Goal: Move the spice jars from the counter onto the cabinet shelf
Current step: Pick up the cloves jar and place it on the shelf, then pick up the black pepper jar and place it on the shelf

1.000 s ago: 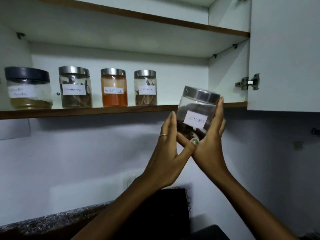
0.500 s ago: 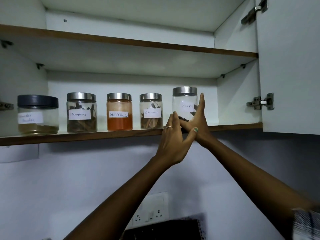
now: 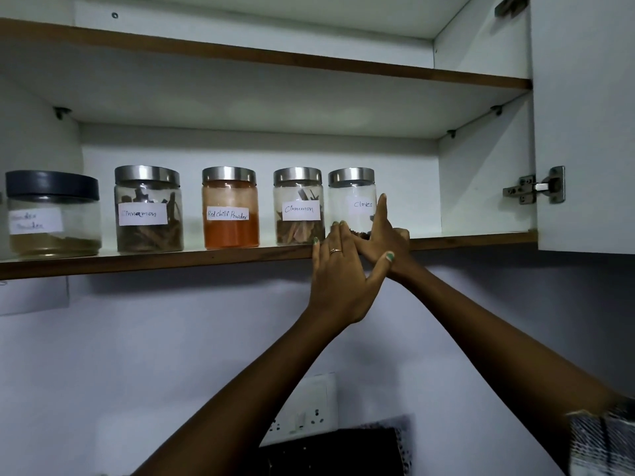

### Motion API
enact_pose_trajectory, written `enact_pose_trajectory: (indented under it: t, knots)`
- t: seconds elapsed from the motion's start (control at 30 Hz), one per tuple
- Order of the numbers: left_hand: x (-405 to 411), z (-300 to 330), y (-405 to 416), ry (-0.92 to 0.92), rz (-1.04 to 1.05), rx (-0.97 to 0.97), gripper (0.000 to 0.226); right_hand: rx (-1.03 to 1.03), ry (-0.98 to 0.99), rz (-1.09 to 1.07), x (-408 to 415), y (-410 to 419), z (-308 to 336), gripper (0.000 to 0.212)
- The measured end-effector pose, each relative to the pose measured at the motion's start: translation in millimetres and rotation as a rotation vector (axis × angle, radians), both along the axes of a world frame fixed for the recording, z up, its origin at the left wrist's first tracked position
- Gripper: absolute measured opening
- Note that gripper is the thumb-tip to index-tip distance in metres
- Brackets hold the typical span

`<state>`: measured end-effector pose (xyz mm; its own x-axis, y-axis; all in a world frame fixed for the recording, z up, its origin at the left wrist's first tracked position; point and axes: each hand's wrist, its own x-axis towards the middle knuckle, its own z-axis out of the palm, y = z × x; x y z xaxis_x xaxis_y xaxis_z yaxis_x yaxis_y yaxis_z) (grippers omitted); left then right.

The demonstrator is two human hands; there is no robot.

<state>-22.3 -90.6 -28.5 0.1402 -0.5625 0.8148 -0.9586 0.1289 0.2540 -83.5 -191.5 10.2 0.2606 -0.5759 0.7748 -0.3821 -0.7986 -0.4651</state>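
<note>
At centre frame, a person's left hand (image 3: 338, 280) and right hand (image 3: 385, 235) press straight, released fingers against the glass cloves jar (image 3: 351, 201), rigid, breakable and likely slick, standing on the cabinet shelf (image 3: 154, 261) beside the cinnamon jar (image 3: 298, 206), best held round its sides.

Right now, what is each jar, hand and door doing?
Cloves jar: upright on shelf, lidded.
Red chilli powder jar: upright, lidded, over half full.
Left hand: fingers straight, touching cloves jar.
Right hand: fingers straight against cloves jar.
Cabinet door: open.
</note>
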Motion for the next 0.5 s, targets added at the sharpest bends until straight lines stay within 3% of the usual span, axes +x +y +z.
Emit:
enact_pose_trajectory:
  t: [0.2,0.33,0.5]
  knots:
    - [-3,-14,16,-0.002,-0.086,-0.018,0.079,-0.087,-0.091,-0.032,-14,22,-18,0.105]
    - [3,-53,62,-0.007,-0.169,-0.059,0.073,-0.161,-0.280,-0.015,-29,64,-75,0.079]
    - [34,-125,131,-0.060,-0.065,0.009,0.057,-0.077,-0.162,0.108,-35,123,-167,0.059]
